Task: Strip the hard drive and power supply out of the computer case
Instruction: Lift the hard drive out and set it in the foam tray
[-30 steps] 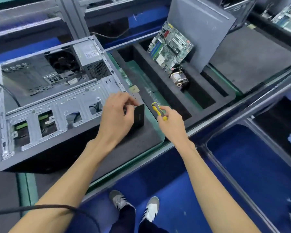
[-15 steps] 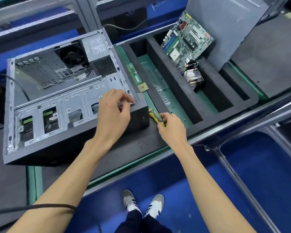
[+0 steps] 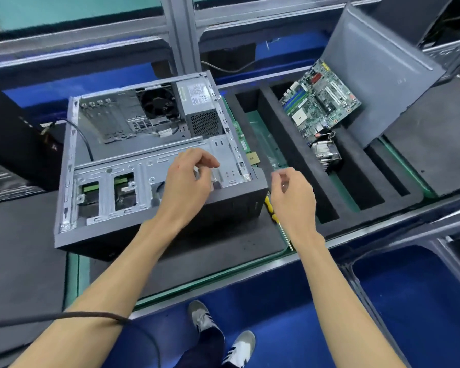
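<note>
The open grey computer case [image 3: 64, 181] lies on its side on a dark foam mat. Its silver power supply [image 3: 197, 102] sits in the far right corner beside a black fan [image 3: 158, 104]. The drive cage spans the near side, and a drive with green parts [image 3: 91, 187] shows through its openings. My left hand [image 3: 186, 181] hovers over the right part of the cage, fingers loosely curled, nothing visible in them. My right hand [image 3: 292, 197] hangs just right of the case, fingers loosely curled. A yellow-handled screwdriver [image 3: 269, 205] lies on the mat under it.
A black foam tray [image 3: 290, 144] with long slots stands to the right. It holds a green motherboard [image 3: 322, 99], a metal heatsink [image 3: 325, 154] and a leaning grey side panel [image 3: 377, 75]. A memory stick [image 3: 239, 134] lies along the case's right wall. A black cable crosses my left forearm.
My right hand has let go of the screwdriver, which now lies on the mat. My left hand has lifted off the case's near right corner and moved left over the cage.
</note>
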A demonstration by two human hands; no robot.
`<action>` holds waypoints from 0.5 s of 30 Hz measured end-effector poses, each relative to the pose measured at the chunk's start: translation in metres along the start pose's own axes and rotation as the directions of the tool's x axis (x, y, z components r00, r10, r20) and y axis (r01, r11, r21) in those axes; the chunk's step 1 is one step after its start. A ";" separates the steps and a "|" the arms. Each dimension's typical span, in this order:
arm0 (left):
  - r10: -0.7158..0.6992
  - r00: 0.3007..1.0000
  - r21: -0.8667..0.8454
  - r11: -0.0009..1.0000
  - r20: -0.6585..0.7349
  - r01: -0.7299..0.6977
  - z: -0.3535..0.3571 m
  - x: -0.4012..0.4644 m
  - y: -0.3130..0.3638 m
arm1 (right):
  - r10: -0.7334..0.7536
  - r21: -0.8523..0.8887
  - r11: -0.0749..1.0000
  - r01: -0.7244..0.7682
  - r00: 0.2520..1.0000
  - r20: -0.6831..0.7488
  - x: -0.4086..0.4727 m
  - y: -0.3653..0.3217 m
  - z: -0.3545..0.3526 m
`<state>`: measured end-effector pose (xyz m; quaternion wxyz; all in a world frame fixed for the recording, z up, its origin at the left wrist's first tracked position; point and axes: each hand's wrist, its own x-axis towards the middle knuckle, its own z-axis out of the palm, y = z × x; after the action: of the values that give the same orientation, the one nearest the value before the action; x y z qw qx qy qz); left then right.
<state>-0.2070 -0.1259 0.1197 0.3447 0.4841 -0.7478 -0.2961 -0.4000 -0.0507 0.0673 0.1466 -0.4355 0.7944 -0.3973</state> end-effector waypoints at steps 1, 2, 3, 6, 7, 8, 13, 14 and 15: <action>-0.010 1.000 -0.003 1.000 -0.014 0.010 -0.008 0.004 -0.006 | -0.060 0.058 0.996 0.062 0.997 -0.038 0.003 -0.019 -0.001; -0.017 0.999 -0.006 1.000 -0.030 0.016 -0.016 0.007 -0.012 | -0.122 0.112 0.985 0.129 0.990 -0.069 0.005 -0.039 0.000; -0.020 0.999 -0.005 1.000 -0.045 0.019 -0.025 0.011 -0.018 | -0.183 0.153 0.969 0.195 0.979 -0.090 0.008 -0.060 0.002; -0.024 0.995 0.032 0.999 -0.096 0.027 -0.053 0.020 -0.040 | -0.355 0.205 0.909 0.362 0.932 -0.071 0.014 -0.119 0.020; -0.020 0.993 0.051 0.998 -0.115 0.026 -0.064 0.023 -0.049 | -0.404 0.210 0.891 0.404 0.914 -0.041 0.015 -0.137 0.030; -0.012 0.991 0.073 0.997 -0.132 0.022 -0.075 0.026 -0.058 | -0.446 0.210 0.875 0.436 0.895 -0.001 0.016 -0.152 0.042; -0.046 0.985 0.235 0.968 -0.167 0.085 -0.127 0.031 -0.103 | -0.555 0.091 0.817 0.570 0.734 0.392 0.020 -0.198 0.108; -0.053 0.987 0.280 0.955 -0.150 0.094 -0.135 0.029 -0.111 | -0.529 0.035 0.797 0.602 0.670 0.521 0.021 -0.200 0.119; -0.054 0.991 0.331 0.939 -0.120 0.091 -0.142 0.027 -0.117 | -0.479 -0.027 0.769 0.639 0.603 0.638 0.022 -0.202 0.127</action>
<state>-0.0402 -0.2080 0.1177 0.2863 0.5783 -0.7491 -0.1498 -0.2226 -0.1941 0.1414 0.1991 -0.7802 0.5709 -0.1602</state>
